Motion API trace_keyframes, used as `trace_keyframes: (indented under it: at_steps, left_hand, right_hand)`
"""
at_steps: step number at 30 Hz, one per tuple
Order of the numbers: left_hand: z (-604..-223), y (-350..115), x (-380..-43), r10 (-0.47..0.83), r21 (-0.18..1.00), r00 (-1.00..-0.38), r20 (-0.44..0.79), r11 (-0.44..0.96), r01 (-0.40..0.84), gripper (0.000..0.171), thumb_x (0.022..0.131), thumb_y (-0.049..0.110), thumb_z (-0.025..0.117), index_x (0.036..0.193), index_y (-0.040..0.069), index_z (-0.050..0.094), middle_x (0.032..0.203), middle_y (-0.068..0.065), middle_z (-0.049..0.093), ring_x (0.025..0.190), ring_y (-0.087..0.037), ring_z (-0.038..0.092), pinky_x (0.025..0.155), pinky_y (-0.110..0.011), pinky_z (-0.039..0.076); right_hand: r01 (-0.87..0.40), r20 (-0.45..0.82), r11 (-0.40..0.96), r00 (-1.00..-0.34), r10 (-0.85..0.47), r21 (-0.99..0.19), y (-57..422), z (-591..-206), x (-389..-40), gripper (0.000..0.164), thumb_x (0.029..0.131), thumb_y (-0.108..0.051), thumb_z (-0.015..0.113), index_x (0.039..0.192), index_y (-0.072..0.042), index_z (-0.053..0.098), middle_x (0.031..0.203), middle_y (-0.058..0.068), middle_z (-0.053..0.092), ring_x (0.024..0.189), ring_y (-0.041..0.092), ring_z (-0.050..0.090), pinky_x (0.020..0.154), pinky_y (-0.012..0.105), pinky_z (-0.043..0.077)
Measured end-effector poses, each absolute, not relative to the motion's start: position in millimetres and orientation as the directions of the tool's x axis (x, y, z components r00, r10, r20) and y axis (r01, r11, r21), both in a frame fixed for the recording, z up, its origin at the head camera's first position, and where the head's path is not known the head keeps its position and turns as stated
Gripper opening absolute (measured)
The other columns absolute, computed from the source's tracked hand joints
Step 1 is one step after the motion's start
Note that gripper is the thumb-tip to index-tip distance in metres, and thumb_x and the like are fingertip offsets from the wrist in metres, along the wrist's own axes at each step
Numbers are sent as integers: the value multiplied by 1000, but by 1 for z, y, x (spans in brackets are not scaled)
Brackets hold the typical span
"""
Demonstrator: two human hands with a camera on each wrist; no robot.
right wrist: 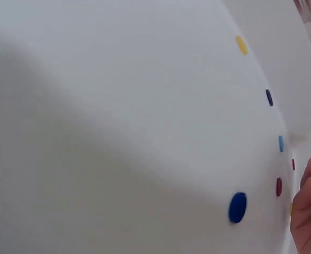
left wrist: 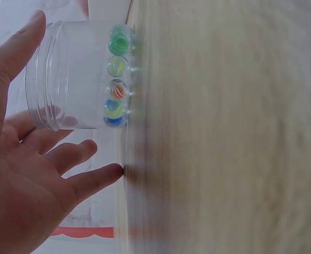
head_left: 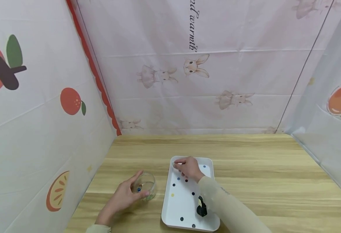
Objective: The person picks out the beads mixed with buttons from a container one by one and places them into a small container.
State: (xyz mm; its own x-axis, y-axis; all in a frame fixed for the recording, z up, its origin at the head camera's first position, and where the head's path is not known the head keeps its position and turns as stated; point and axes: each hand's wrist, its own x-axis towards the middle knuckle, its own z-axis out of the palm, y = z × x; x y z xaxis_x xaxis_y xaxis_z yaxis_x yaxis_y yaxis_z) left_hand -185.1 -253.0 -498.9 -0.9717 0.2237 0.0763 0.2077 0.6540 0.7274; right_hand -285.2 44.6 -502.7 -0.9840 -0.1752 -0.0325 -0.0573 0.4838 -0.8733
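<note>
My left hand [head_left: 126, 193] holds a clear round jar [head_left: 150, 178] beside the tray, thumb on one side and fingers on the other. Several glass marbles [left wrist: 117, 91], green, yellow, orange-striped and blue, lie in its bottom in the left wrist view. Over the far left corner of a white tray [head_left: 174, 221], my right hand [head_left: 190, 168] pinches a small pale, clear thing [head_left: 173, 164] that looks like a marble; the fingertips partly cover it. In the right wrist view only some curled fingers [right wrist: 308, 209] show at the right edge, with the pinched thing out of sight.
Flat round spots, among them a yellow one [head_left: 172, 195] and a blue one [right wrist: 238, 207], are scattered over the tray's floor. A small black device [head_left: 201, 207] sits by the right sleeve [head_left: 231, 204]. Printed cloth walls [head_left: 164, 113] enclose the wooden table [head_left: 263, 168] at the back and sides.
</note>
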Motion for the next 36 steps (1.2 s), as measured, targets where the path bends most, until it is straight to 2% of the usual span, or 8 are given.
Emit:
trace_keyframes:
  at_steps: [12, 20, 29, 33, 36]
  left_hand:
    - [-500, -254, -186, 218, 744, -972, 85, 635, 207, 100, 83, 51, 88, 164, 17, 40, 162, -23, 45, 144, -52, 49, 115, -64, 45]
    - [-501, -254, -185, 214, 743, -973, 81, 638, 202, 99, 84, 52, 87, 164, 18, 40, 161, -23, 47, 143, -50, 51, 115, -64, 46]
    - [-502, -254, -185, 213, 744, -974, 75, 639, 197, 99, 84, 54, 87, 164, 19, 40, 161, -23, 48, 144, -49, 50, 114, -65, 46]
    - [-502, -253, -184, 210, 740, -975, 78, 643, 198, 99, 83, 53, 87, 164, 19, 40, 159, -25, 50, 142, -49, 52, 113, -64, 48]
    - [-501, -253, -184, 212, 740, -975, 74, 644, 196, 99, 84, 53, 87, 164, 19, 40, 160, -25, 49, 143, -49, 51, 113, -64, 48]
  right_hand:
    - [-104, 6, 406, -972, -235, -908, 36, -477, -275, 24, 99, -26, 75, 120, -15, 81, 87, 18, 76, 51, 11, 56, 46, 21, 43]
    - [-154, 36, 358, -948, -317, -921, 24, -463, -264, 27, 99, -34, 75, 121, -18, 81, 80, 6, 74, 58, 24, 64, 49, 27, 47]
    - [-235, 77, 305, -889, -451, -923, 6, -454, -248, 27, 100, -32, 73, 120, -16, 81, 71, -5, 67, 55, 16, 59, 49, 26, 48]
    - [-268, 88, 313, -869, -487, -911, -2, -454, -241, 25, 100, -30, 73, 119, -15, 81, 70, -4, 67, 57, 28, 63, 49, 24, 48]
    - [-285, 88, 332, -861, -501, -899, -8, -456, -237, 25, 100, -30, 74, 118, -15, 82, 73, 6, 71, 64, 42, 66, 47, 23, 46]
